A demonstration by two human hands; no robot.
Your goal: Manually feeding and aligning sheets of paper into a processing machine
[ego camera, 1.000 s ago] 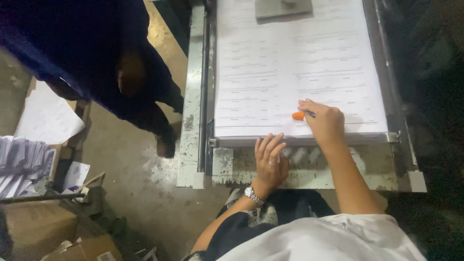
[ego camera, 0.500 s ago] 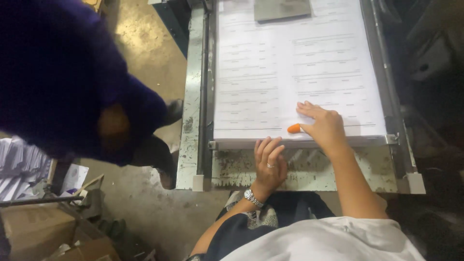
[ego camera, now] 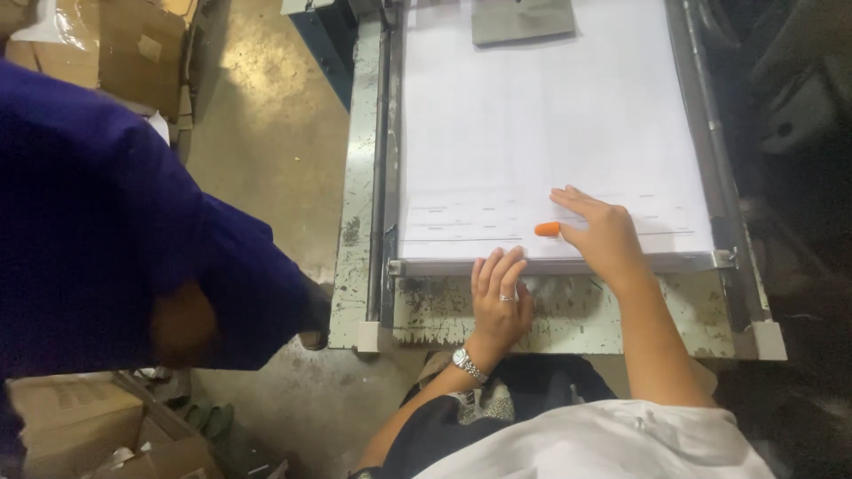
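Where sheets whiten, print illegible

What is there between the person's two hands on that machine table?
Between the left hand and the right hand, the head view shows the paper stack and its front edge, where a metal bar runs. An orange thumb cap points into that gap.

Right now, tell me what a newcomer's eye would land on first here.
First, the big white stack of printed sheets filling the worn metal machine table at top centre, with a grey block at its far end. Next, the right hand lying flat on the paper, a bright orange cap on its thumb, while the left hand, with ring and wristwatch, rests at the stack's near edge. On the left, a person in dark blue fills the frame.
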